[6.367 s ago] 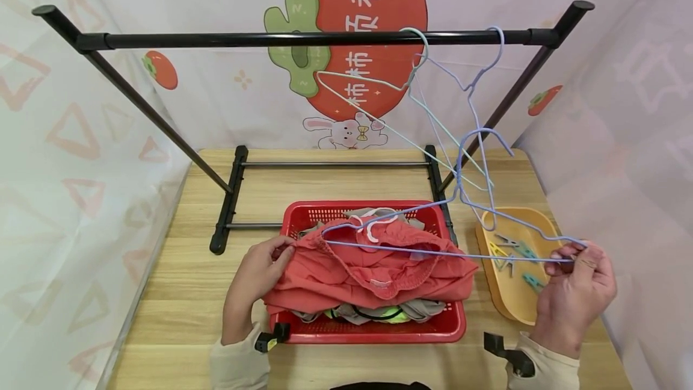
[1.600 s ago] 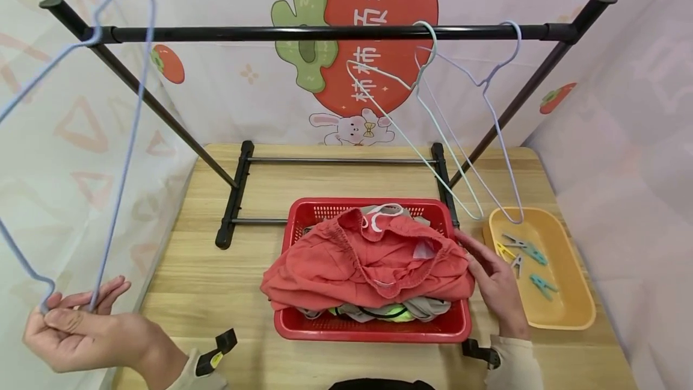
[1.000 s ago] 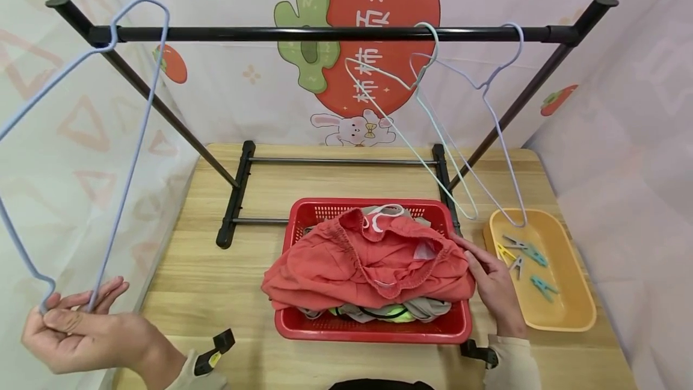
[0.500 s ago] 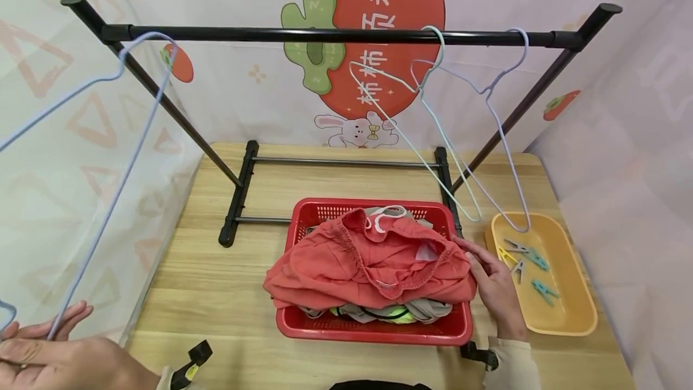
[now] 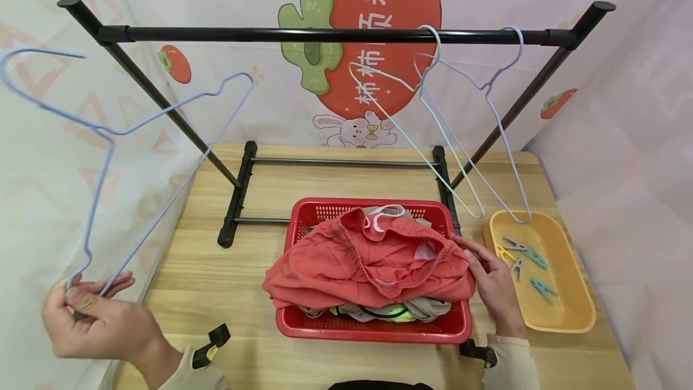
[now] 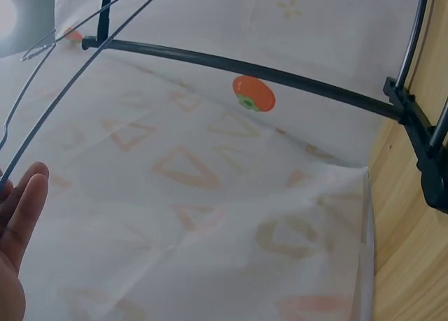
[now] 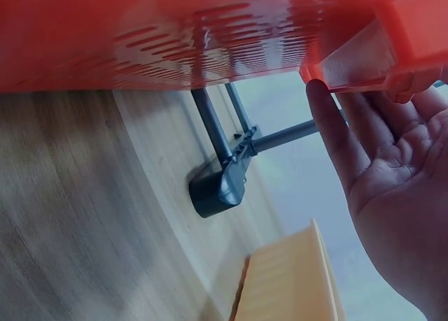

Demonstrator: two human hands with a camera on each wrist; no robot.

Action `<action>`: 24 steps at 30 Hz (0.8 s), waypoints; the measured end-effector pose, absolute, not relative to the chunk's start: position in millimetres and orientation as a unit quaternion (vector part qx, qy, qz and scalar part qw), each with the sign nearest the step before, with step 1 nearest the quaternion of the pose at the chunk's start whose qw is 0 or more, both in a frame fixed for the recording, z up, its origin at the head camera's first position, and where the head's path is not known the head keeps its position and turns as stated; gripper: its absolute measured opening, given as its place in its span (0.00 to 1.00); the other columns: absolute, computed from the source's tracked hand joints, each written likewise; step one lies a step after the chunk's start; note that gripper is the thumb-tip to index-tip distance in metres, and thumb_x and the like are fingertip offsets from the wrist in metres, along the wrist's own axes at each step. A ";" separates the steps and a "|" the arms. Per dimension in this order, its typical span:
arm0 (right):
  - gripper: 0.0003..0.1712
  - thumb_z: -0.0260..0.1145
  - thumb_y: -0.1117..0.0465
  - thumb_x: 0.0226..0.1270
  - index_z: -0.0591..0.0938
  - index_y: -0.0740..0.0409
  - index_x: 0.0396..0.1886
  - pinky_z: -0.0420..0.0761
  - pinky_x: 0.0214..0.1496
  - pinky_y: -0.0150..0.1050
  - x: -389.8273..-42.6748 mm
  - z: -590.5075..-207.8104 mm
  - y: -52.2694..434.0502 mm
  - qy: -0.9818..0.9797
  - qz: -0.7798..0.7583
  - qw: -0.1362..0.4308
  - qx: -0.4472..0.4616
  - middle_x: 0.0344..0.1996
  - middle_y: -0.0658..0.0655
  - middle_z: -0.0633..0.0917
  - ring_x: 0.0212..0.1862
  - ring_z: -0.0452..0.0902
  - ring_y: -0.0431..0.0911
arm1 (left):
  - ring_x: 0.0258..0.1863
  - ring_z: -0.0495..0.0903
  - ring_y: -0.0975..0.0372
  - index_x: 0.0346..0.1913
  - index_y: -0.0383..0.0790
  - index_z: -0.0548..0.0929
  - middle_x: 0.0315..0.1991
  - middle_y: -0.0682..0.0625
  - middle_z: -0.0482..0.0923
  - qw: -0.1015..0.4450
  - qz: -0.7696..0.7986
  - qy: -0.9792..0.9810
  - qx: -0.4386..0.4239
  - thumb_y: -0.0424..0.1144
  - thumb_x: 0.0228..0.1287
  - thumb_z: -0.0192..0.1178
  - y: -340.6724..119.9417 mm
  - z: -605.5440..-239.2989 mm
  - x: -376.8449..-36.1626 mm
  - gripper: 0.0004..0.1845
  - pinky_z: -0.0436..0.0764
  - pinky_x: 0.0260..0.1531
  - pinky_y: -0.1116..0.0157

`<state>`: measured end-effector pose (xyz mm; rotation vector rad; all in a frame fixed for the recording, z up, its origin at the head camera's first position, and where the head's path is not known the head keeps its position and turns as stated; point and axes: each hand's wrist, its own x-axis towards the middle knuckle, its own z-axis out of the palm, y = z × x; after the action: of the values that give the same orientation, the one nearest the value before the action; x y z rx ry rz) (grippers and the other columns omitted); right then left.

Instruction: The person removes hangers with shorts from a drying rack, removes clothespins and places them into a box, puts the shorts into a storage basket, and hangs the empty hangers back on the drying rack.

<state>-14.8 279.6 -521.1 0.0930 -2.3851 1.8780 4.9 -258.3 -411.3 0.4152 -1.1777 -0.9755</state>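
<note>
My left hand (image 5: 100, 318) pinches a periwinkle wire hanger (image 5: 165, 112) by one end, in front of the white curtain at the left. The hanger's hook points up and left, apart from the rack. In the left wrist view only the fingers (image 6: 26, 209) and part of the hanger's wire show. My right hand (image 5: 495, 284) rests at the right side of the red basket (image 5: 373, 334), fingers nearly straight against its rim and the coral shorts (image 5: 319, 269). Those shorts lie heaped on top, their waistband open and a white drawstring showing. Grey and neon-yellow cloth shows beneath them.
A black rack's bar (image 5: 216, 34) spans the back. From its right part hang a mint hanger (image 5: 428, 101) and another periwinkle hanger (image 5: 503, 125). At the right stands a yellow tray (image 5: 574, 312) with several clothespins (image 5: 543, 289).
The periwinkle hanger went from my right hand to my left. Within the last half second it has turned, bringing its hook into view, as my left hand rose slightly. My right hand stays beside the basket.
</note>
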 end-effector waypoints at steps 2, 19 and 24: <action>0.20 0.54 0.65 0.83 0.78 0.67 0.67 0.77 0.57 0.27 -15.7 -520.5 278.4 -0.782 0.621 0.054 0.024 0.61 0.50 0.84 0.60 0.79 0.36 | 0.14 0.81 0.65 0.35 0.20 0.84 0.22 0.46 0.72 0.700 -0.426 -0.546 0.171 0.25 0.75 0.54 -249.5 -409.5 0.0 0.12 0.81 0.21 0.73; 0.21 0.54 0.61 0.84 0.78 0.66 0.67 0.76 0.57 0.26 -19.1 -518.0 279.8 -0.789 0.612 0.044 0.004 0.61 0.49 0.84 0.59 0.78 0.35 | 0.17 0.80 0.72 0.34 0.22 0.86 0.23 0.44 0.80 0.664 -0.395 -0.618 0.143 0.25 0.73 0.57 -220.3 -414.0 -27.7 0.11 0.78 0.24 0.78; 0.21 0.55 0.61 0.84 0.78 0.67 0.67 0.77 0.57 0.27 -17.0 -519.6 280.3 -0.787 0.616 0.039 0.004 0.61 0.46 0.83 0.59 0.78 0.35 | 0.18 0.80 0.74 0.35 0.23 0.87 0.24 0.45 0.79 0.656 -0.386 -0.630 0.155 0.25 0.73 0.57 -218.6 -420.9 -27.1 0.10 0.78 0.25 0.79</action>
<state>-17.0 280.3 -519.6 0.0112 -2.4120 1.8896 -27.1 -218.6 -420.9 0.3515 -1.4281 -0.8748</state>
